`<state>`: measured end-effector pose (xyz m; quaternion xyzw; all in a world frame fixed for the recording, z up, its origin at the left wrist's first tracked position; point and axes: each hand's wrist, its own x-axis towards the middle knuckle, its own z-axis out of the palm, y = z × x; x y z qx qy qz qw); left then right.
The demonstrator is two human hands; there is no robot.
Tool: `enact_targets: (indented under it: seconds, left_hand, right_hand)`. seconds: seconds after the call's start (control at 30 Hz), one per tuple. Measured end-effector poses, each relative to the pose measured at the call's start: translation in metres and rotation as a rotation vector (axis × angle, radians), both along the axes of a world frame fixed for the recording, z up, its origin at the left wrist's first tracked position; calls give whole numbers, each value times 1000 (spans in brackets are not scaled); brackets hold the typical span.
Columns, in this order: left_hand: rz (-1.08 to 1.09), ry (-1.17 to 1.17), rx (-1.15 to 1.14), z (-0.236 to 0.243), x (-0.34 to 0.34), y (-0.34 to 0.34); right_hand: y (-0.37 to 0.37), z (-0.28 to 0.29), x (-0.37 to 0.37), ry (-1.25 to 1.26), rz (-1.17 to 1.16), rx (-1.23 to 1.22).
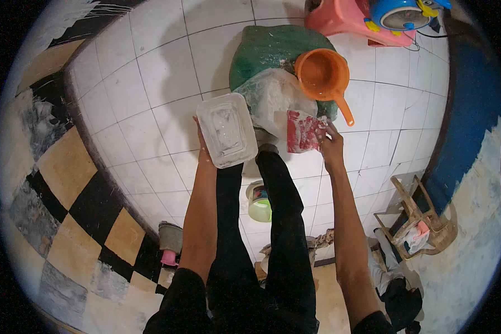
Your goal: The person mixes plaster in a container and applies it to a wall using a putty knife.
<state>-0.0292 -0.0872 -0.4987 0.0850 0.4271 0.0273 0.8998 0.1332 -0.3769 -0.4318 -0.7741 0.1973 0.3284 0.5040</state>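
Observation:
My left hand (204, 151) grips a white rectangular plastic tub (227, 131) from its left side and underneath. White paste is smeared over the tub's inside. In my right hand (332, 146), the fingers pinch the edge of a flat red spreader (301, 132) coated with white residue. Just beyond the spreader lies a clear plastic bag (274, 99) of white powder on a green sheet (261, 50). An orange dipper (321, 71), its handle pointing toward me, stands at the sheet's right side. Tub and spreader are held apart above the floor.
A pink plastic stool (339, 21) and a blue fan (402, 15) with a cable are at the far right. A wooden chair (423, 220) stands on the right, near a seated person (398, 295). A grey bucket (171, 238) sits left; a light green container (260, 210) is between my legs.

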Motion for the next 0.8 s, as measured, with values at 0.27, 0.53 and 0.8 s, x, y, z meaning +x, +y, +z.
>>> enact_targets:
  seconds: [0.27,0.53,0.8]
  left_hand:
    - [67,-419,-224,58,45,-7]
    - [110,-111,-23,91,18,12]
    - [66,-267,-116,88,6,28]
  right_hand:
    - [-2,-54,-7,33,-76,248]
    - [27,16,-19,-224,344,-15]
    - [50,33,-30,-381,375,98]
